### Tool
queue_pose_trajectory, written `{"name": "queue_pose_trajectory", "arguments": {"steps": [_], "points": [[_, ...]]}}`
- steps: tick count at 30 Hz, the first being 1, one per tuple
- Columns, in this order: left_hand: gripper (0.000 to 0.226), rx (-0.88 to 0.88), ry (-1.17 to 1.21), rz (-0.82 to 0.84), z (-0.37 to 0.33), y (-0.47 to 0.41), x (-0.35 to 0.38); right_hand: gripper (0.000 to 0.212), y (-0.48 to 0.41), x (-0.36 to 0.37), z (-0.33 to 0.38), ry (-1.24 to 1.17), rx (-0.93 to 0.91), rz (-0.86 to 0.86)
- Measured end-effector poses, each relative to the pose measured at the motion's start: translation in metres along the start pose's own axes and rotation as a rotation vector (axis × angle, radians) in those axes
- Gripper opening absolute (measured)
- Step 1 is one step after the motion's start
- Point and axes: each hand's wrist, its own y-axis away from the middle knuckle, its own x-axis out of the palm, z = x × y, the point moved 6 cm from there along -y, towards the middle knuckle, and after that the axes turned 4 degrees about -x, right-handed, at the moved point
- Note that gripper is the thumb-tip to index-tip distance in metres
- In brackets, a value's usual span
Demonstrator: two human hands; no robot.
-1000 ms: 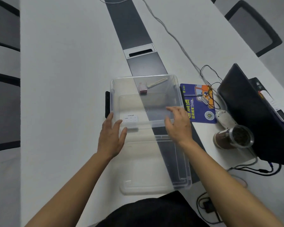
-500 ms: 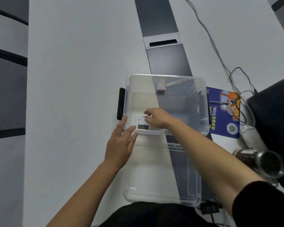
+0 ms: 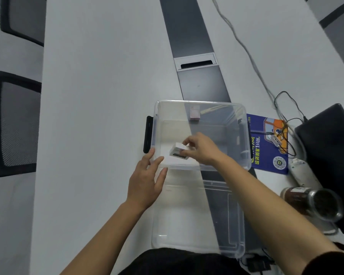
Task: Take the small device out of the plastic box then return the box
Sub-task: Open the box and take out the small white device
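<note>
A clear plastic box [image 3: 244, 135] with black side latches stands open on the white table. Inside it, near the front left, my right hand [image 3: 201, 148] grips a small white device [image 3: 178, 150], tilted and lifted a little off the bottom. My left hand [image 3: 145, 181] rests with fingers spread against the box's front left corner, holding nothing. The clear lid [image 3: 197, 221] lies flat on the table between the box and me. A small pink-and-white object [image 3: 194, 114] sits at the box's far wall.
To the right lie a blue mouse pad [image 3: 266, 153], tangled cables [image 3: 286, 124], a white power strip [image 3: 302, 171], a jar lying on its side [image 3: 314, 201] and a black laptop [image 3: 334, 147]. Black chairs [image 3: 14, 124] stand at the left.
My right hand reached into the box, closed on the white device and raised it off the bottom. My left hand stayed at the box's front left corner. The view shifted closer.
</note>
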Motion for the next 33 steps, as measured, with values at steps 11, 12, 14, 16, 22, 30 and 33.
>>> {"name": "queue_pose_trajectory", "arguments": {"steps": [11,12,14,16,22,30,33], "points": [[0.045,-0.795,0.994,0.259,-0.042,0.012,-0.039,0.030,0.138,-0.014,0.042,-0.466,-0.246,-0.571],[0.044,-0.793,1.040,0.286,-0.046,0.015,-0.037,0.029,0.145,-0.009,0.046,-0.471,-0.260,-0.587],[0.032,-0.750,1.052,0.254,-0.047,0.021,-0.038,0.026,0.157,0.000,0.051,-0.460,-0.275,-0.606],[0.029,-0.710,1.015,0.188,-0.045,0.026,-0.039,0.028,0.166,0.007,0.054,-0.460,-0.273,-0.597],[0.028,-0.545,0.915,0.144,-0.050,0.040,-0.053,0.043,0.175,0.016,0.043,-0.957,-0.058,-0.452],[0.019,-0.526,0.924,0.119,-0.050,0.064,-0.049,0.016,0.176,0.029,0.040,-0.902,-0.080,-0.362],[0.025,-0.746,0.999,0.027,-0.036,0.083,-0.033,0.017,0.178,0.038,0.033,-1.108,0.043,-0.439]]}}
